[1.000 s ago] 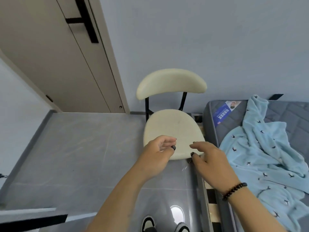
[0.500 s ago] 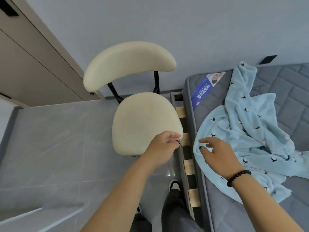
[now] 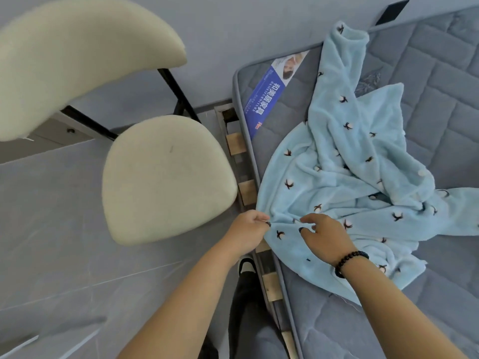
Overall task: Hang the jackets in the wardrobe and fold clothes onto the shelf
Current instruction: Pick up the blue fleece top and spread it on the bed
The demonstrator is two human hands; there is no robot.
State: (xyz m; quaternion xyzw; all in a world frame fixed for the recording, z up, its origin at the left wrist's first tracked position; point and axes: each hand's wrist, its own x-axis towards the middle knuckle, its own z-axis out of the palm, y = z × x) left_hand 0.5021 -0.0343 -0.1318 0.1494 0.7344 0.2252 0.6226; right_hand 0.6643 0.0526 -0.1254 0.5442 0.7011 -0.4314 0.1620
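Both hands have reached the garment (image 3: pixel 344 161): my left hand (image 3: pixel 248 228) pinches its edge, my right hand (image 3: pixel 324 237) seemingly too; lifting comes next.

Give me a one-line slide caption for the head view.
Both hands, left and right, pinch the blue garment's edge on the mattress, beside a cream chair.

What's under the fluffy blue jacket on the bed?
The blue jacket lies crumpled on the grey mattress, with the left hand and right hand at its near edge. Anything beneath its folds is hidden.
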